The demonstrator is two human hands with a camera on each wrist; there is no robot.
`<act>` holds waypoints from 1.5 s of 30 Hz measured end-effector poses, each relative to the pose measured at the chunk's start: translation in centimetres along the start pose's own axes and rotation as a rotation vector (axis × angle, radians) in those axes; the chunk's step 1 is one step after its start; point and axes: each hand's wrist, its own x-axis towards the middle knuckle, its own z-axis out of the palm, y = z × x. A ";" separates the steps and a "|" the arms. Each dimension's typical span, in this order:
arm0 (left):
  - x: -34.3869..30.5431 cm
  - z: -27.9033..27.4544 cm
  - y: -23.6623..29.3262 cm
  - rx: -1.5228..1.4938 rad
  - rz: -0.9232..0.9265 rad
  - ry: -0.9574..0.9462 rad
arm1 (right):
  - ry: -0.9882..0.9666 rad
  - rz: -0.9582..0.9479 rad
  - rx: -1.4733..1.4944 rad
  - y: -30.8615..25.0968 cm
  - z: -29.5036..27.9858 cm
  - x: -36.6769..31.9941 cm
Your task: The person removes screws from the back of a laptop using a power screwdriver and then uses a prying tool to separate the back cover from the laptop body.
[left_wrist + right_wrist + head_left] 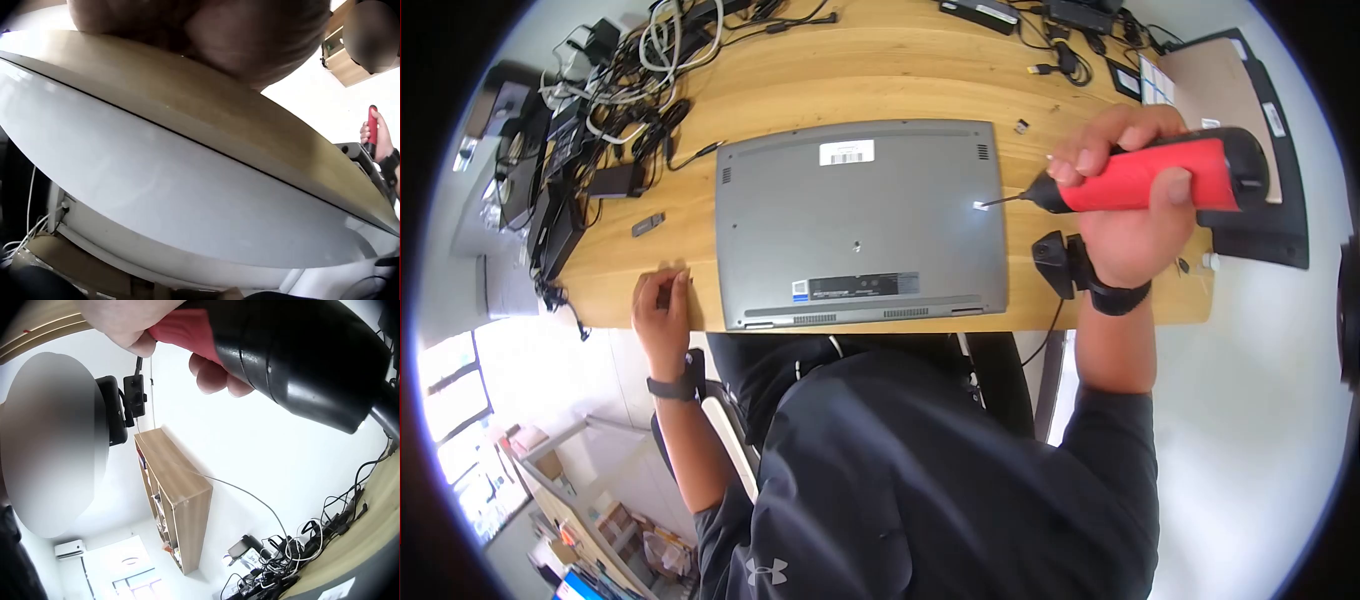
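Observation:
A grey laptop (790,240) lies upside down on the wooden table, its bottom cover facing up. My right hand (1135,240) grips a red and black electric screwdriver (1145,178), held nearly level. Its thin bit (1005,200) points left, with the tip at a bright lit spot by the laptop's right edge. The right wrist view shows the screwdriver's black nose (300,362) close up and curled fingers (209,376) around the red body. Left of the laptop, my left hand (662,315) rests at the table's front edge, fingers loosely curled and holding nothing.
A small USB stick (648,224) lies beyond the left hand. Tangled cables (665,60) and adapters (615,180) crowd the left back. More chargers (1080,15) sit at the back right, and a dark panel (1260,235) lies on the right. A tiny part (1022,126) lies near the laptop's far right corner.

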 end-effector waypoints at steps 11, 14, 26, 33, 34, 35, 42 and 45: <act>0.5 0.5 -0.6 -0.078 -0.091 0.073 | -0.024 0.064 -0.080 -0.2 0.8 0.2; 0.1 0.1 -1.7 -0.162 -0.089 0.097 | -0.025 0.083 -0.115 -0.3 1.0 0.4; -2.0 -1.3 -0.3 -0.179 -0.091 0.001 | -0.022 0.112 -0.114 -0.4 1.2 0.1; -1.6 -1.6 0.2 -0.056 0.027 -0.045 | -0.057 0.120 -0.150 0.0 1.3 0.2; -1.6 -1.5 0.1 -0.033 0.046 -0.037 | -0.065 0.125 -0.134 0.1 0.9 0.2; -1.5 -1.4 0.2 -0.033 0.054 -0.014 | -0.075 0.129 -0.127 0.2 0.6 0.2; -0.4 -1.2 1.0 0.041 0.070 -0.040 | -0.090 0.138 -0.196 0.0 0.3 0.2; 0.2 -0.7 1.0 0.055 0.062 -0.062 | -0.027 0.131 -0.135 -0.1 1.6 0.2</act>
